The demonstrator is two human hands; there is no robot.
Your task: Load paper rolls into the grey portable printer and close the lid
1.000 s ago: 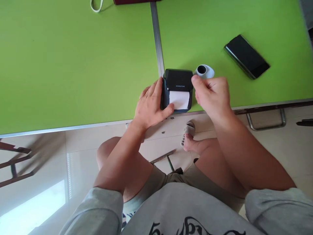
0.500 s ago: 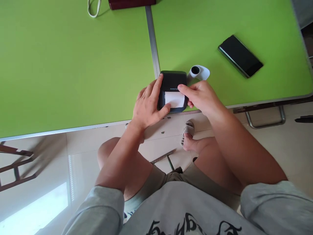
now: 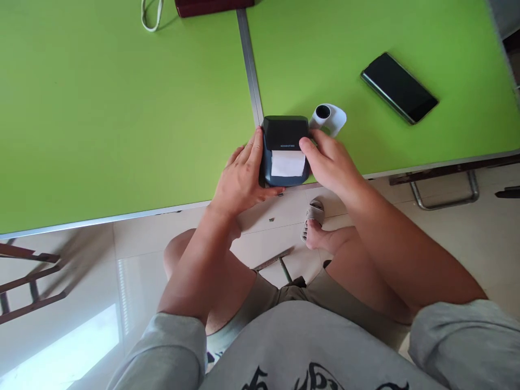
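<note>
Outstretched, my left hand point(image 3: 240, 183) touches one black device point(image 3: 285, 130) at the edge of one green table point(image 3: 122, 108); my right hand point(image 3: 331, 162), half-curled, touches too, gripping or not I can't tell. One paper roll point(image 3: 334, 117), one phone point(image 3: 400, 88) nearby.

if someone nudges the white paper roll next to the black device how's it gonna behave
The white paper roll seems to stand on end, so a push could tip it, and its round shape may then let it roll. Its loose flap looks thin and curled, so probably floppy and springy. The roll looks small, so likely light.
</note>
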